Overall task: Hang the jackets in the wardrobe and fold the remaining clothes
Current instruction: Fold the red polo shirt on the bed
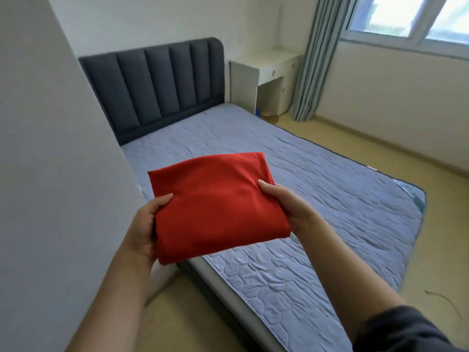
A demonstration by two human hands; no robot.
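Obs., head view. We log one folded red garment, approx. rectangular, held in the air over the near-left corner of the bed. As far as we can tell it is not touching the cover.

Left hand grips the garment's left edge: thumb on top of the cloth, fingers under it & hidden. Right hand grips the right edge the same way, thumb on top nr the middle of that side, fingers beneath & out of sight. Both forearms reach in from the near edge. A dark sleeve covers the right upper arm at bottom right.

Garment: top face smooth w/ a few soft creases, and a rounded fold runs along the near edge. Type of clothing: we can't tell.

Surroundings:
- Bed has a grey-blue quilted cover, wrinkled, w/ a dark grey padded headboard at the far end.
- Pale wall runs along the bed's left side.
- Cream desk w/ drawers stands just right of the headboard, in the far corner.
- Grey-green curtain hangs right of the desk, beside the window at top right.
- Yellowish floor lies right of the bed.
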